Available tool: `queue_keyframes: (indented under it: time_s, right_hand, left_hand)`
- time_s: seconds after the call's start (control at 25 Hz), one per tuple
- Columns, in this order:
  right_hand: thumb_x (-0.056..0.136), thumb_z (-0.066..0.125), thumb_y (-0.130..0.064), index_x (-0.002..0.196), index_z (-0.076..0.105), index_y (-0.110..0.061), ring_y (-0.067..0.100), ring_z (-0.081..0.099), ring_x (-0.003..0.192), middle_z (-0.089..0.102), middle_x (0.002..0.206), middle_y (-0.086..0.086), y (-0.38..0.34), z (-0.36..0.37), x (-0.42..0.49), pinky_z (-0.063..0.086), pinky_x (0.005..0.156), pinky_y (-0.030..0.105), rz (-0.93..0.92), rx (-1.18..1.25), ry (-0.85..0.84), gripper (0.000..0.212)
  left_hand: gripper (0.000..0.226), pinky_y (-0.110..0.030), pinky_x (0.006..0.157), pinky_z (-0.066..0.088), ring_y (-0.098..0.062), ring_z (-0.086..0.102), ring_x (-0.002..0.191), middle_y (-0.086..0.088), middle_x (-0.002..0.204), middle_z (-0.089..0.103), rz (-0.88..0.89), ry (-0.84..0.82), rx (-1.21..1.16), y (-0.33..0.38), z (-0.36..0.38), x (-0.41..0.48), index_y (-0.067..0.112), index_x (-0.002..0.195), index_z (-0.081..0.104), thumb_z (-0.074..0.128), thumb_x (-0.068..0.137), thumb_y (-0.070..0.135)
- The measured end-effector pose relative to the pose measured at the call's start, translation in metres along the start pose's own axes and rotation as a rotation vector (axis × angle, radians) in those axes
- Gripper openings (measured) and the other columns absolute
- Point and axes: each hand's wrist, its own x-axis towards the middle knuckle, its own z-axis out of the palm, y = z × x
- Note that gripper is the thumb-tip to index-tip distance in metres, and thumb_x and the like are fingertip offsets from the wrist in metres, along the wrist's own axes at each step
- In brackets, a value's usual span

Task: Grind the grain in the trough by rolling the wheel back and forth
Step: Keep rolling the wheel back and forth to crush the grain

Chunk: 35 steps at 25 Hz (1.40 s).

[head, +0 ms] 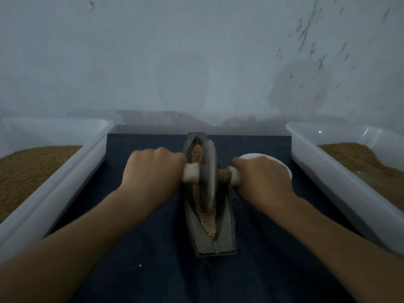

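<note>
A dark boat-shaped trough (225, 241) lies lengthwise on a dark blue mat in the middle of the view. Brown ground grain (208, 224) fills its groove, showing in front of and behind the wheel. A grey disc wheel (209, 176) stands upright in the groove near the trough's middle. Its axle handle (191, 174) sticks out on both sides, pale at the ends. My left hand (153, 171) grips the left end of the handle. My right hand (262, 178) grips the right end.
A white plastic tub (94, 147) with brown grain stands at the left, another tub (306, 147) with grain at the right. A white bowl (282, 165) sits behind my right hand. A pale wall rises just beyond the mat (153, 259).
</note>
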Motion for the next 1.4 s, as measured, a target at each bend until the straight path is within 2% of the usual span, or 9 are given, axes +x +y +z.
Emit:
queue_keyframes:
  time_s: [0.16, 0.36, 0.52, 0.6, 0.72, 0.88, 1.08, 1.16, 1.4]
  right_hand:
    - [0.057, 0.077, -0.032, 0.069, 0.024, -0.037, 0.009, 0.032, 0.048, 0.035, 0.055, -0.011, 0.000, -0.018, -0.023, 0.005, 0.046, 0.019, -0.047, -0.132, 0.075, 0.055]
    - [0.084, 0.065, -0.028, 0.078, 0.045, -0.031, 0.023, 0.056, 0.066, 0.056, 0.074, -0.004, -0.003, 0.013, 0.044, 0.034, 0.053, 0.029, 0.048, -0.022, -0.033, 0.021]
    - [0.087, 0.061, -0.029, 0.081, 0.047, -0.029, 0.030, 0.061, 0.080, 0.058, 0.082, 0.001, -0.005, 0.007, 0.062, 0.041, 0.061, 0.034, 0.076, -0.003, -0.078, 0.015]
    - [0.083, 0.064, -0.028, 0.077, 0.040, -0.030, 0.023, 0.055, 0.067, 0.050, 0.071, -0.005, -0.005, 0.000, 0.033, 0.032, 0.052, 0.030, 0.016, -0.030, -0.041, 0.025]
    - [0.068, 0.070, -0.021, 0.069, 0.030, -0.031, 0.014, 0.043, 0.051, 0.044, 0.060, -0.008, -0.002, -0.015, -0.010, 0.019, 0.044, 0.023, -0.111, -0.064, 0.075, 0.041]
    - [0.056, 0.076, -0.020, 0.067, 0.032, -0.031, 0.013, 0.031, 0.044, 0.036, 0.053, -0.011, -0.004, -0.016, -0.004, 0.007, 0.047, 0.019, -0.086, -0.132, 0.108, 0.047]
    - [0.084, 0.067, -0.026, 0.086, 0.060, -0.026, 0.029, 0.062, 0.074, 0.064, 0.080, 0.002, -0.009, 0.012, 0.070, 0.033, 0.056, 0.031, 0.051, -0.117, 0.017, 0.007]
    - [0.085, 0.067, -0.026, 0.084, 0.056, -0.028, 0.028, 0.062, 0.075, 0.061, 0.079, 0.001, -0.007, 0.010, 0.071, 0.037, 0.057, 0.032, 0.046, -0.107, -0.004, 0.011]
    - [0.056, 0.076, -0.023, 0.068, 0.028, -0.032, 0.013, 0.033, 0.044, 0.035, 0.054, -0.009, 0.002, -0.023, -0.012, 0.009, 0.045, 0.020, -0.158, -0.132, 0.124, 0.050]
  left_hand:
    - [0.061, -0.020, 0.049, 0.004, -0.014, 0.015, 0.042, 0.007, 0.053, 0.022, 0.049, 0.027, -0.055, -0.003, -0.020, -0.022, 0.027, 0.068, 0.029, 0.086, 0.048, 0.028]
    - [0.007, -0.034, 0.055, 0.035, -0.021, 0.046, 0.059, 0.004, 0.067, 0.040, -0.071, -0.117, -0.005, -0.006, 0.021, 0.036, 0.024, 0.088, 0.058, 0.062, 0.086, 0.029]
    - [0.009, -0.035, 0.059, 0.038, -0.026, 0.060, 0.073, -0.001, 0.082, 0.058, -0.088, -0.178, -0.058, -0.010, 0.021, 0.051, 0.025, 0.096, 0.063, 0.060, 0.088, 0.026]
    - [0.013, -0.031, 0.052, 0.031, -0.022, 0.046, 0.057, 0.003, 0.067, 0.044, -0.061, -0.068, -0.050, -0.008, 0.017, 0.020, 0.024, 0.083, 0.053, 0.065, 0.081, 0.030]
    - [0.052, -0.020, 0.048, 0.007, -0.012, 0.016, 0.045, 0.010, 0.055, 0.026, 0.024, 0.062, -0.069, -0.009, -0.001, -0.024, 0.028, 0.070, 0.028, 0.079, 0.058, 0.032]
    - [0.054, -0.019, 0.050, 0.004, -0.010, 0.009, 0.045, 0.010, 0.053, 0.024, -0.015, 0.017, -0.073, -0.006, 0.004, -0.022, 0.028, 0.068, 0.027, 0.080, 0.056, 0.029]
    - [0.009, -0.032, 0.052, 0.030, -0.023, 0.044, 0.055, 0.004, 0.063, 0.034, -0.171, -0.054, -0.082, -0.009, 0.038, 0.044, 0.018, 0.080, 0.052, 0.059, 0.086, 0.020]
    - [0.008, -0.034, 0.055, 0.033, -0.028, 0.055, 0.065, 0.003, 0.068, 0.038, -0.161, -0.087, -0.097, -0.009, 0.034, 0.046, 0.019, 0.082, 0.052, 0.058, 0.087, 0.021]
    - [0.055, -0.018, 0.049, 0.006, -0.009, 0.014, 0.042, 0.012, 0.053, 0.022, 0.031, 0.065, -0.113, -0.011, -0.002, -0.028, 0.031, 0.069, 0.024, 0.078, 0.059, 0.030]
